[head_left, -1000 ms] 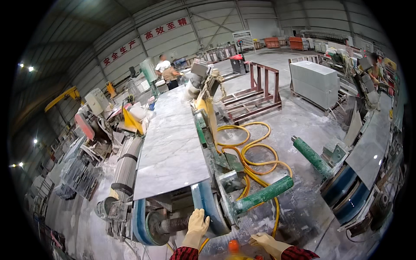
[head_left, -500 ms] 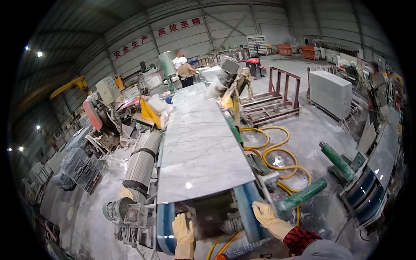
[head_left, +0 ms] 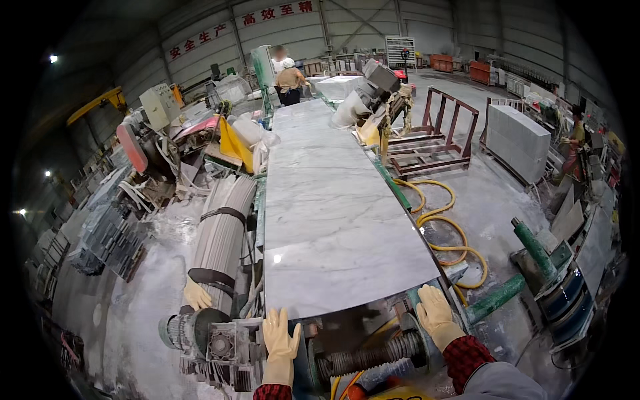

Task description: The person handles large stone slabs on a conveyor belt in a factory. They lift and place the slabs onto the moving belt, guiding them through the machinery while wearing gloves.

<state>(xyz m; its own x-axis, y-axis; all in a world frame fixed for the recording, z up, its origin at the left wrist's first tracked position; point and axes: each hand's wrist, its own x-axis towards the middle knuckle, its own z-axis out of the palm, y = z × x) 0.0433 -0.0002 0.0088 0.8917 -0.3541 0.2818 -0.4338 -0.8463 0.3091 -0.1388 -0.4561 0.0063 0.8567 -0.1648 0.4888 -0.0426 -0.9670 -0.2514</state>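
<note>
A long white stone slab (head_left: 340, 220) with grey veins lies flat on a conveyor machine, reaching away from me. My left hand (head_left: 280, 341), in a cream rubber glove, is at its near left corner, fingers stretched upward and thumb apart. My right hand (head_left: 437, 315), gloved the same way, lies with fingers extended at the near right corner. Both hands are at the slab's near edge; whether the fingertips touch it or only the conveyor frame, I cannot tell. Neither hand grips anything. Between them, beneath the edge, shows a dark ribbed roller (head_left: 367, 357).
An electric motor (head_left: 183, 331) and a bundle of pale strips (head_left: 223, 227) stand left of the conveyor. A cream glove (head_left: 197, 293) lies by the motor. To the right are a yellow hose (head_left: 460, 237), a green cylinder (head_left: 497, 298) and a metal rack (head_left: 433, 133). A person (head_left: 289, 83) stands at the far end.
The gap between my hands and the slab's near edge has closed. Both hands sit higher in view, and less of the blue belts shows. My view has shifted slightly.
</note>
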